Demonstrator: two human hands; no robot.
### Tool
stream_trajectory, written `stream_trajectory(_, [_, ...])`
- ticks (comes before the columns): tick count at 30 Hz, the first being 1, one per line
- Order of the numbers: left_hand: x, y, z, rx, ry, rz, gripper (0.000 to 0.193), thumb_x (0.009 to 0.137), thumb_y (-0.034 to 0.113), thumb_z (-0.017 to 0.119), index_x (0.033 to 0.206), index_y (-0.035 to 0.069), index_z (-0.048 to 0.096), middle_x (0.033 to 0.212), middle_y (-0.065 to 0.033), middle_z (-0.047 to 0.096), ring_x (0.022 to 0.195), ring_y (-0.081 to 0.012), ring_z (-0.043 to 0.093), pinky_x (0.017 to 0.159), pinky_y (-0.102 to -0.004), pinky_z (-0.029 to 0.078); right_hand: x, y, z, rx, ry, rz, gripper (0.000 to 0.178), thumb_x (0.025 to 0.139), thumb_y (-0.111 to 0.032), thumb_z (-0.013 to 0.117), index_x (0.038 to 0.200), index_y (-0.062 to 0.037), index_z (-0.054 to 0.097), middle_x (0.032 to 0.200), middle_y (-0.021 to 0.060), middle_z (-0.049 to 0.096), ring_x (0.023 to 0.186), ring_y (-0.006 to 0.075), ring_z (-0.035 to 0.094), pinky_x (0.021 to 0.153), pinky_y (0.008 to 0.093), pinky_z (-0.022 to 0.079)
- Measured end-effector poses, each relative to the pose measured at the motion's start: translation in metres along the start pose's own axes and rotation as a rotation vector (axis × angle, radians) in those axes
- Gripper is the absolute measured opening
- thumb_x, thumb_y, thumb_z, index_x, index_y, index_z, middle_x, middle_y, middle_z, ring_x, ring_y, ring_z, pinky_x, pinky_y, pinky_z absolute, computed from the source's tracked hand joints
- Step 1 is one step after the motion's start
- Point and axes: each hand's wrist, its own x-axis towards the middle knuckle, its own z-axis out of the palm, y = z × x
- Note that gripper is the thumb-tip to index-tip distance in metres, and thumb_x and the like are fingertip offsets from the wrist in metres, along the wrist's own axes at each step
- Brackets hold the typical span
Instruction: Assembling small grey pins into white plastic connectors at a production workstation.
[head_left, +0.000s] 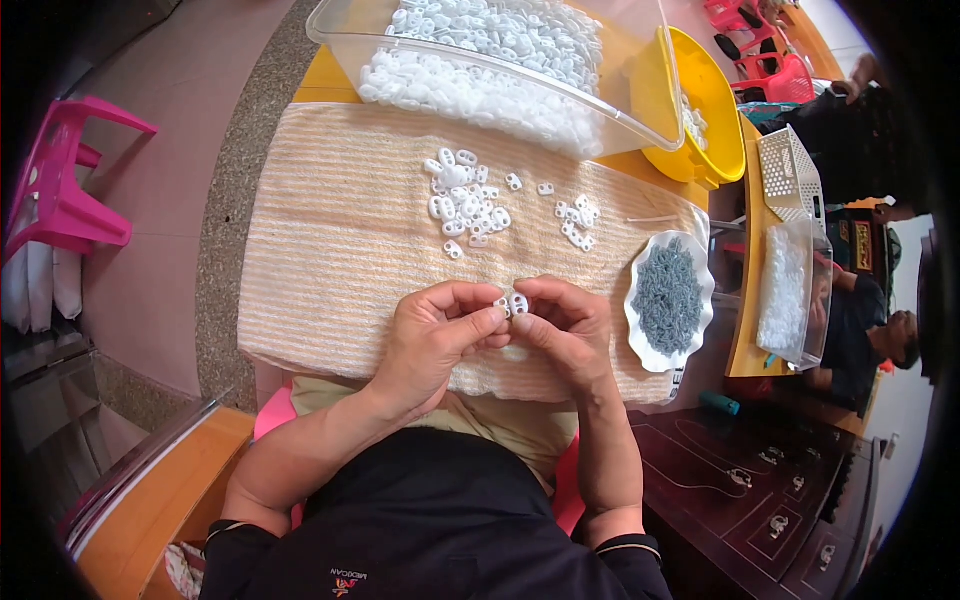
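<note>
My left hand (437, 335) and my right hand (567, 328) meet above the near part of a striped towel (330, 230), both closed in pinches. Between the left fingertips is a small white plastic piece (502, 304) with holes. The right thumb and fingers grip a rounded white plastic piece (518, 304) with slots, touching or nearly touching the other. Fingers cover part of both. Beyond the hands lies a loose pile of white plastic pieces (463, 205), with a smaller cluster (577, 218) to its right. Right of my hands, a white wavy-edged dish (636, 318) holds many tiny grey parts (670, 295), too small to identify.
A clear plastic bin (640, 128) full of white pieces stands at the towel's far edge, beside a yellow basin (722, 110). Pink stools stand at left (75, 195) and far right. Another table (748, 340) at right bears a clear box (785, 295); people sit beyond it.
</note>
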Motion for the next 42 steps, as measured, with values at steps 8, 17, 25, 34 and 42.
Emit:
stream_trajectory(8, [-0.0003, 0.0007, 0.0007, 0.011, -0.007, -0.005, 0.015, 0.089, 0.004, 0.063, 0.104, 0.001, 0.063, 0.092, -0.0094, 0.068, 0.079, -0.0139, 0.066, 0.075, -0.0267, 0.057, -0.0003, -0.0002, 0.0008, 0.015, -0.009, 0.005, 0.031, 0.085, 0.007, 0.062, 0.117, 0.0057, 0.059, 0.099, 0.0099, 0.066, 0.091, 0.0151, 0.063, 0.081, 0.0260, 0.050])
stream_trajectory(17, [-0.0007, 0.0011, 0.0011, 0.012, -0.009, -0.014, 0.016, 0.089, 0.004, 0.064, 0.104, 0.000, 0.064, 0.091, -0.0099, 0.068, 0.078, -0.0142, 0.067, 0.073, -0.0259, 0.057, -0.0004, -0.0001, -0.0013, -0.067, -0.021, -0.005, 0.032, 0.085, 0.007, 0.063, 0.117, 0.0058, 0.059, 0.099, 0.0103, 0.066, 0.090, 0.0155, 0.064, 0.080, 0.0260, 0.051])
stream_trajectory(25, [-0.0003, 0.0000, -0.0001, 0.025, -0.021, -0.017, 0.017, 0.089, 0.004, 0.064, 0.105, -0.001, 0.064, 0.093, -0.0112, 0.069, 0.078, -0.0152, 0.067, 0.073, -0.0264, 0.057, -0.0002, 0.0020, -0.0027, -0.021, -0.031, -0.019, 0.032, 0.085, 0.007, 0.064, 0.116, 0.0052, 0.060, 0.098, 0.0100, 0.067, 0.089, 0.0154, 0.065, 0.079, 0.0259, 0.052])
stream_trajectory(34, [-0.0003, 0.0003, 0.0001, 0.000, -0.035, -0.023, 0.017, 0.088, 0.003, 0.065, 0.104, 0.000, 0.064, 0.091, -0.0103, 0.068, 0.078, -0.0153, 0.067, 0.073, -0.0265, 0.057, -0.0007, 0.0031, -0.0053, -0.064, -0.037, -0.033, 0.032, 0.083, 0.007, 0.066, 0.114, 0.0041, 0.062, 0.097, 0.0095, 0.067, 0.088, 0.0147, 0.065, 0.078, 0.0255, 0.052])
stream_trajectory(42, [0.0002, 0.0011, -0.0011, -0.017, -0.073, -0.046, 0.014, 0.087, 0.003, 0.067, 0.099, 0.001, 0.063, 0.087, -0.0100, 0.068, 0.074, -0.0149, 0.066, 0.072, -0.0271, 0.058, -0.0022, 0.0004, -0.0050, -0.031, -0.037, -0.054, 0.032, 0.080, 0.008, 0.068, 0.112, 0.0027, 0.064, 0.098, 0.0103, 0.067, 0.089, 0.0152, 0.064, 0.079, 0.0267, 0.052])
